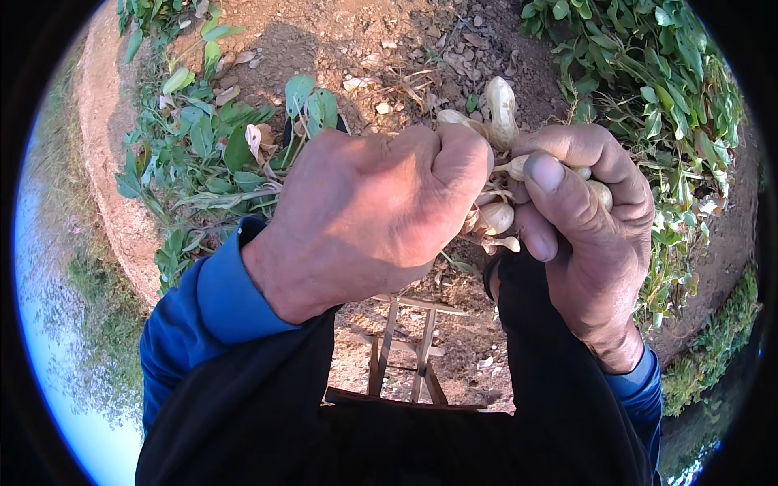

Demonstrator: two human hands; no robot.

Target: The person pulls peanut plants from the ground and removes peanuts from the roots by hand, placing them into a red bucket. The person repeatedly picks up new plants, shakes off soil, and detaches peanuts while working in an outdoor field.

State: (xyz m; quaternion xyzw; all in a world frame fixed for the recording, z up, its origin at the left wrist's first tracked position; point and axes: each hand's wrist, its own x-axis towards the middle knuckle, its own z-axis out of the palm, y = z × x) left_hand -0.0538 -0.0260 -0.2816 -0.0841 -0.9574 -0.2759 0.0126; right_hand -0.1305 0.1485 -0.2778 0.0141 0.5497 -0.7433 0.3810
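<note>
My left hand (371, 212) is closed in a fist around the stems of a peanut plant, whose leaves (310, 103) show beyond the knuckles. Pale peanut pods (495, 217) hang on the root end, just right of that fist. With thumb and curled fingers, my right hand (598, 225) grips several pods, one of them a small pod (518, 167) at the thumb tip. A larger upright pod (501, 112) stands out above the two hands. The palm side of my left hand and the stems inside it are hidden.
Pulled peanut plants (206, 146) lie on the left, and a leafy heap (656, 79) is at the right. Dry soil (377, 48) with fallen leaves spreads ahead. Between my dark-trousered legs (243, 395) a wooden frame (401, 352) rests on the ground.
</note>
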